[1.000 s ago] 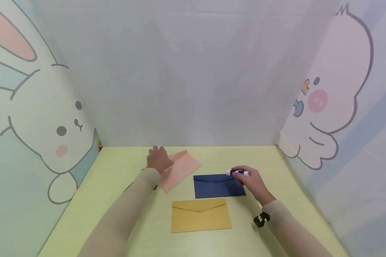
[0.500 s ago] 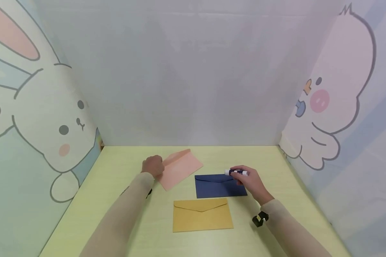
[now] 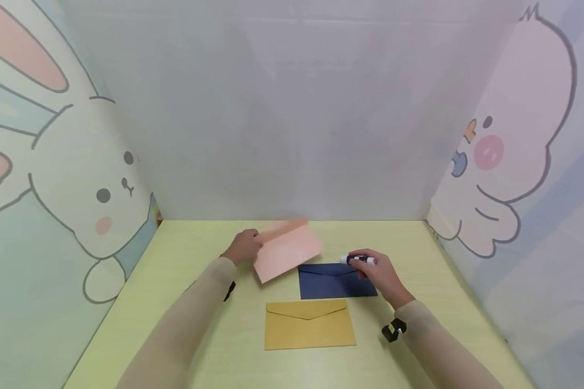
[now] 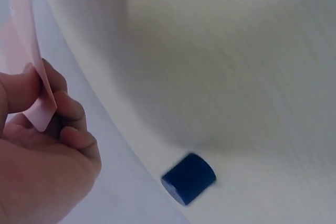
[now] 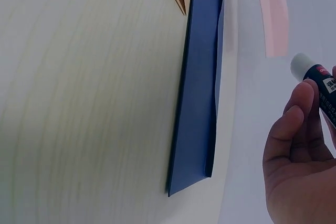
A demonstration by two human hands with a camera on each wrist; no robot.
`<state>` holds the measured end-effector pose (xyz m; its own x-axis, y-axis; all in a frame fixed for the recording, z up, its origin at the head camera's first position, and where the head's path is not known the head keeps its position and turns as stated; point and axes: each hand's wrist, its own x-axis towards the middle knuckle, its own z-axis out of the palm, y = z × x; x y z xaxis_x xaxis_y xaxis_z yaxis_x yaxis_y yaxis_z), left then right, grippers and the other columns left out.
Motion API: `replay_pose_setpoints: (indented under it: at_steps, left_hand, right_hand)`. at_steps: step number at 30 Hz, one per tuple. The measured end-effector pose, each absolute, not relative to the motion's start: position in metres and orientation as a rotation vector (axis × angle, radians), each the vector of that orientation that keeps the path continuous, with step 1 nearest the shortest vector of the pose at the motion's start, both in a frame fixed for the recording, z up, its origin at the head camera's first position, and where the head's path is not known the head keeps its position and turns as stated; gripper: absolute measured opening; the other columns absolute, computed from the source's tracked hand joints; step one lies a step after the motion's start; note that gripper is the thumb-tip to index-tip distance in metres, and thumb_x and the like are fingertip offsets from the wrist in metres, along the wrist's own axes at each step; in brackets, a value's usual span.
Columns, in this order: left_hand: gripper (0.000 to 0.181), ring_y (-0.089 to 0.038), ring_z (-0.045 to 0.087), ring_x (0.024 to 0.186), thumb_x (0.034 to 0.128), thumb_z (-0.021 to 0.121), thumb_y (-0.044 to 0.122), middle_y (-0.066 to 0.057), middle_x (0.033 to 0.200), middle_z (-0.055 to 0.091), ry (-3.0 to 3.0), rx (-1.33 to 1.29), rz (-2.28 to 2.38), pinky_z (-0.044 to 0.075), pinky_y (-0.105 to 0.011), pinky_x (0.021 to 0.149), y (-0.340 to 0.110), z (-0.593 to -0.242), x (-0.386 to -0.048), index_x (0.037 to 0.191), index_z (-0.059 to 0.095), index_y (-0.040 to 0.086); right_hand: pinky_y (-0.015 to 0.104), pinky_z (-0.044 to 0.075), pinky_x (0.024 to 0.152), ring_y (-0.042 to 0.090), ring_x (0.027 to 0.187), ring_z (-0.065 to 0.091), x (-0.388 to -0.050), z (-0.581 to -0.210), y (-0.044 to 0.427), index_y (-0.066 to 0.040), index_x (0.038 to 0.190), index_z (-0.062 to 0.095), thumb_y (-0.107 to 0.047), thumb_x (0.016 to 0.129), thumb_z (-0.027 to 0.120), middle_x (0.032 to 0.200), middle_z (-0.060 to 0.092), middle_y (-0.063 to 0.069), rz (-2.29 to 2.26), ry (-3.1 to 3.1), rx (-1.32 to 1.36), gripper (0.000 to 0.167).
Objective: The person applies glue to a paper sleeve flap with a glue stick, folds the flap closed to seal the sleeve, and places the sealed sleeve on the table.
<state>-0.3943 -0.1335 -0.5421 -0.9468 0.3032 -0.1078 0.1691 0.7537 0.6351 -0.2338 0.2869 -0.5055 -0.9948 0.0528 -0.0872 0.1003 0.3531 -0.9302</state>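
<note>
My left hand (image 3: pixel 243 247) pinches the left end of a pink envelope (image 3: pixel 288 251) between thumb and fingers, its flap standing open at the far side. In the left wrist view the pinched pink corner is close up, and the envelope appears raised from the table. My right hand (image 3: pixel 383 276) grips a dark-labelled glue stick (image 5: pixel 321 80) with its whitish end exposed, over the right part of a navy envelope (image 3: pixel 338 286). A dark blue cap (image 4: pixel 189 178) lies on the table in the left wrist view; the head view does not show it.
A yellow envelope (image 3: pixel 309 327) lies flap side up at the front of the pale wooden table (image 3: pixel 233 356). Fabric walls with cartoon animals close off the left and right, and a plain grey cloth (image 3: pixel 292 119) hangs behind.
My left hand has gone from spread fingers to pinching the pink envelope, which has shifted right and lifted. The right hand and glue stick have stayed nearly still.
</note>
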Motion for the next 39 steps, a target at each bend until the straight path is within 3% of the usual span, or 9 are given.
replay_pose_setpoints:
  at_steps: [8, 15, 21, 26, 31, 39]
  left_hand:
    - [0.007, -0.025, 0.063, 0.090, 0.1180, 0.069, 0.015, -0.008, 0.104, 0.073, 2.764, 0.377, 0.777, 0.052, -0.043, 0.083, -0.088, -0.525, -0.351, 0.118, 0.073, 0.010]
    - [0.019, -0.027, 0.069, 0.107, 0.1156, 0.078, 0.026, -0.009, 0.118, 0.076, 3.045, 0.392, 0.609, 0.063, -0.050, 0.103, -0.082, -0.534, -0.336, 0.127, 0.076, 0.011]
    - [0.022, -0.026, 0.069, 0.110, 0.1131, 0.079, 0.030, -0.006, 0.116, 0.077, 3.034, 0.552, 0.544, 0.066, -0.048, 0.104, -0.082, -0.517, -0.310, 0.119, 0.087, 0.010]
    - [0.020, -0.017, 0.065, 0.101, 0.1114, 0.081, 0.034, 0.003, 0.107, 0.081, 2.923, 0.788, 0.288, 0.065, -0.041, 0.102, -0.078, -0.517, -0.297, 0.110, 0.093, 0.017]
    - [0.027, -0.015, 0.068, 0.087, 0.1115, 0.083, 0.039, 0.005, 0.090, 0.082, 2.874, 0.873, 0.324, 0.065, -0.039, 0.096, -0.076, -0.526, -0.294, 0.101, 0.091, 0.016]
    - [0.024, -0.012, 0.059, 0.074, 0.1089, 0.088, 0.035, 0.012, 0.072, 0.068, 2.874, 0.865, 0.349, 0.054, -0.031, 0.083, -0.063, -0.515, -0.277, 0.091, 0.088, 0.019]
  right_hand:
    - [0.033, 0.065, 0.086, 0.024, 0.088, 0.074, -0.244, -0.506, 0.279, -0.010, 0.147, 0.080, -0.035, 0.110, 0.085, 0.114, 0.081, 0.020, -1.731, 2.548, 0.147, 0.044]
    - [0.031, 0.065, 0.087, 0.023, 0.093, 0.077, -0.252, -0.509, 0.268, -0.005, 0.150, 0.077, -0.033, 0.110, 0.084, 0.119, 0.081, 0.019, -1.710, 2.565, 0.128, 0.050]
    - [0.046, 0.067, 0.097, 0.034, 0.106, 0.080, -0.267, -0.506, 0.251, -0.006, 0.146, 0.080, -0.033, 0.109, 0.086, 0.127, 0.084, 0.025, -1.692, 2.588, -0.035, 0.046]
    - [0.045, 0.068, 0.094, 0.038, 0.108, 0.083, -0.282, -0.501, 0.218, -0.006, 0.133, 0.085, -0.030, 0.113, 0.081, 0.125, 0.086, 0.020, -1.581, 2.647, -0.216, 0.032]
    - [0.046, 0.066, 0.098, 0.025, 0.102, 0.078, -0.294, -0.504, 0.180, -0.010, 0.120, 0.084, -0.030, 0.112, 0.081, 0.117, 0.084, 0.011, -1.322, 2.751, -0.301, 0.021]
    - [0.039, 0.051, 0.086, 0.018, 0.084, 0.060, -0.300, -0.529, 0.157, -0.012, 0.121, 0.082, -0.022, 0.110, 0.078, 0.096, 0.070, 0.004, -1.151, 2.758, -0.448, 0.016]
